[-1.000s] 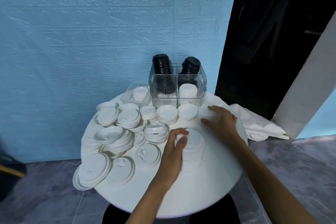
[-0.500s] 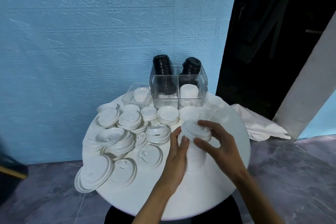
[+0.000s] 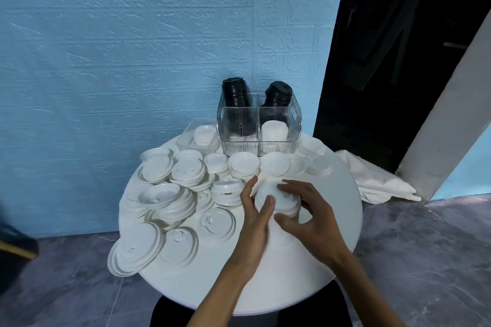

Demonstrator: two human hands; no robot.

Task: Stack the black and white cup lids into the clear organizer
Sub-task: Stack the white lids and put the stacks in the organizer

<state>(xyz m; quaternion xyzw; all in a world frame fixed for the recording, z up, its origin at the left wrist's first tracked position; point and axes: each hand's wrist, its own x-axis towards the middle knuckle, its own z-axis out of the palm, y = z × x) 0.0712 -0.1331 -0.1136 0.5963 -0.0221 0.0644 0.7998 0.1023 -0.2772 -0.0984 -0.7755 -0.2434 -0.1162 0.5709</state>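
Observation:
Both hands grip a stack of white lids [image 3: 279, 199] just above the round white table [image 3: 265, 287]. My left hand [image 3: 255, 220] curls round its left side, my right hand [image 3: 310, 212] round its right side and top. The clear organizer [image 3: 259, 129] stands at the table's back edge. Two stacks of black lids [image 3: 236, 95] fill its rear compartments, and a short stack of white lids [image 3: 274, 133] sits in the front right one. Several loose white lids [image 3: 172, 194] of different sizes lie spread over the table's left half.
A shallow clear tray [image 3: 194, 135] holding a white lid sits left of the organizer. More white lids [image 3: 310, 159] lie at the right back. A white cloth [image 3: 377, 183] lies on the floor to the right. The blue wall is close behind the table.
My right hand came from the lids at the back right onto the stack. Both hands now grip the stack and have moved it slightly back toward the organizer.

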